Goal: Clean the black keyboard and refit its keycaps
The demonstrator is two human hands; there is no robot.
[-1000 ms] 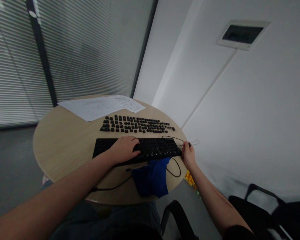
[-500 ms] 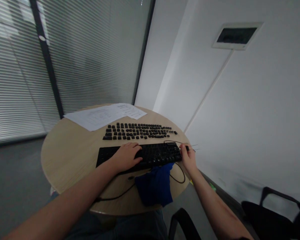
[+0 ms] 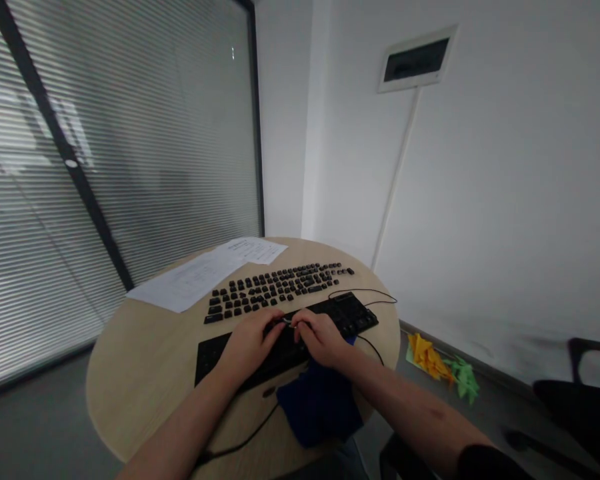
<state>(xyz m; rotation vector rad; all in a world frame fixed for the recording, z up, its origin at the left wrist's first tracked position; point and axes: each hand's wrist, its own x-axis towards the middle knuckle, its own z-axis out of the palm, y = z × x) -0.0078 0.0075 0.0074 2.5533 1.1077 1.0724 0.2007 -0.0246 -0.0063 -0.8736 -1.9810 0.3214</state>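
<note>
A black keyboard (image 3: 275,360), most of its keys pulled off, lies across the table in front of me. Over its middle my two hands meet, fingertips almost touching. My right hand (image 3: 323,337) is closed on a wire keycap puller (image 3: 289,323), of which only a bit of bright metal shows between the hands. My left hand (image 3: 250,337) has its thumb and fingers pinched at the same spot; what they hold is hidden. Rows of loose black keycaps (image 3: 265,291) are laid out behind the keyboard.
Printed sheets (image 3: 190,283) lie at the back left of the round table (image 3: 130,373). A blue cloth (image 3: 320,407) sits at the near edge, with a black cable (image 3: 250,437) beside it. Orange and green cloths or papers (image 3: 427,357) are on the floor, and a black chair (image 3: 575,407) stands right.
My right hand has moved left with the puller, from the keyboard's right end to its middle, meeting my left hand. My left fingers have closed from spread to pinched. The view has turned right.
</note>
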